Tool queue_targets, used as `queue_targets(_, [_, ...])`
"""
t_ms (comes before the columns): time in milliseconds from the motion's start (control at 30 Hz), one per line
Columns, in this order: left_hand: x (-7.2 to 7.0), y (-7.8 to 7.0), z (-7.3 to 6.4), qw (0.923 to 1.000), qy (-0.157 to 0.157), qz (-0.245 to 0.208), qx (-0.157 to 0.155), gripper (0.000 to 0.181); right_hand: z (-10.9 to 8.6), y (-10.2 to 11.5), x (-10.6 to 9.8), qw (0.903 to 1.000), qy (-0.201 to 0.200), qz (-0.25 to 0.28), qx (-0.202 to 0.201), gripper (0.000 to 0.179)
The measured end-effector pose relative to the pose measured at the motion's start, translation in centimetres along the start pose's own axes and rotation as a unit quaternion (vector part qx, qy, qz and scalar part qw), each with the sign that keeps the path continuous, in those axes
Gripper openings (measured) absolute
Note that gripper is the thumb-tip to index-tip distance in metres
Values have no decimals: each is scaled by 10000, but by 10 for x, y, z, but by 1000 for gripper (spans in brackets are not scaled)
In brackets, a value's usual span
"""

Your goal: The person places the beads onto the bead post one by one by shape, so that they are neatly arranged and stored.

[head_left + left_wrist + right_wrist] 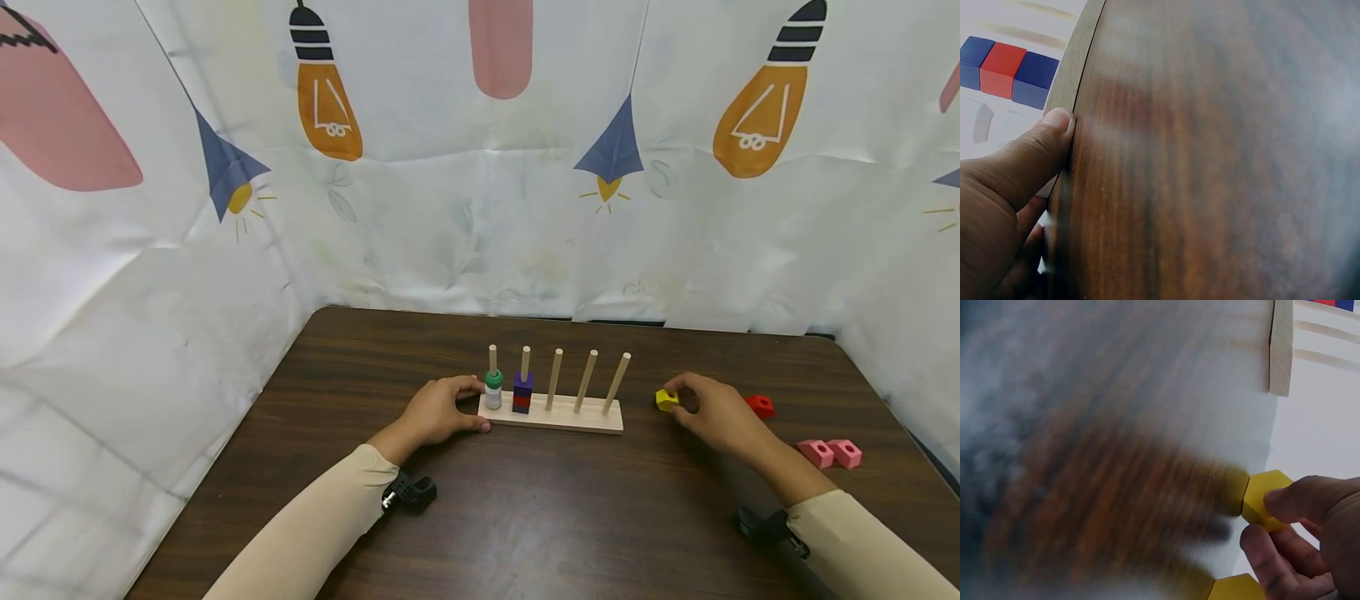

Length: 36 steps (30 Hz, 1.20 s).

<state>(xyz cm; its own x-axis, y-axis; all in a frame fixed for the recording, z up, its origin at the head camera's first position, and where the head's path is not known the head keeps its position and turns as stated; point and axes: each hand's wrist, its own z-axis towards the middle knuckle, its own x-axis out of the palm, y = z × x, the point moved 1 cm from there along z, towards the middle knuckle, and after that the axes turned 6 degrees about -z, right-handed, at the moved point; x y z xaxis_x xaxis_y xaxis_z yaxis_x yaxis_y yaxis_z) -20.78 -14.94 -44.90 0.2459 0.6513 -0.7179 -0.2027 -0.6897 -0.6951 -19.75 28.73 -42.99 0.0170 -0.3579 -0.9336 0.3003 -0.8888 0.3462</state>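
A wooden peg board (558, 419) with several upright pegs lies near the middle of the table. Its leftmost peg carries white and green pieces (493, 388); the peg beside it bears a stack of blue and red cubes (522, 393). My left hand (438, 410) grips the board's left end, thumb (1057, 122) along the front edge and fingers behind. Off to the right, my right hand (716, 412) pinches a yellow hexagonal block (1263, 494) between thumb and fingers. Close below it in the right wrist view sits a second yellow block (1235, 589), partly cut off by the frame.
A red block (761, 406) lies just past the right hand, partly behind it. Two pink blocks (816, 453) with holes sit side by side near the right forearm. A printed white curtain (480, 233) hangs behind the dark wooden table (540, 517).
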Motion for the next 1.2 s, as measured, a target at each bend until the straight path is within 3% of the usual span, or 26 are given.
queue_targets(300, [1, 0, 1, 10000, -17, -1, -44, 62, 4, 5, -6, 9999, -59, 113, 16, 26])
queue_targets(500, [0, 0, 1, 10000, 11, 23, -52, 62, 6, 16, -26, 9986, -188, 484, -47, 29])
queue_targets(700, [0, 0, 0, 10000, -1, 0, 31, 62, 9, 29, -50, 9989, -137, 430, -132, 28])
queue_targets(1000, [0, -1, 0, 10000, 3, -38, 15, 63, 11, 53, -81, 9931, -790, 331, -802, 27])
queue_targets(1200, [0, -1, 0, 10000, -11, -77, -1, 63, 17, 71, -90, 9866, -1106, 316, -1162, 27])
